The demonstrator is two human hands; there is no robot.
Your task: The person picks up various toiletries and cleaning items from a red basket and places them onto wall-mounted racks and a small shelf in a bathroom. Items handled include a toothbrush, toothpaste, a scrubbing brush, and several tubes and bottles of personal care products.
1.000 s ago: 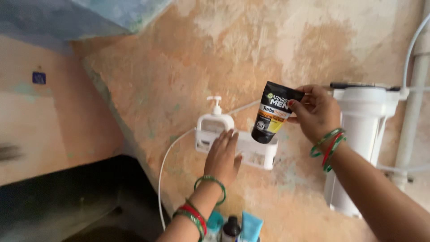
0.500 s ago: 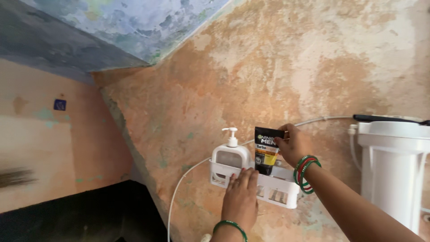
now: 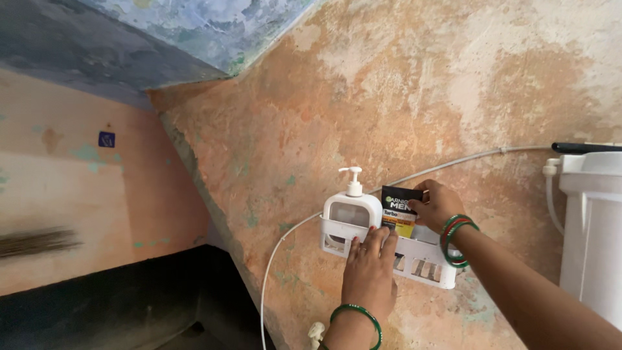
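While the right hand pinches the black tube by its top, standing in the white wall rack, the left hand lies flat-fingered on the rack's front. Best keep it upright, snug at three o'clock of the white pump bottle.

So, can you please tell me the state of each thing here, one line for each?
Black tube: upright, lower part inside the rack, held at its top by the right hand.
White wall rack: fixed on the wall, the left hand pressed flat on its front.
White pump bottle: standing upright at the rack's left end, untouched.
White filter housing: mounted on the right, untouched.
White cable: hanging down the wall.
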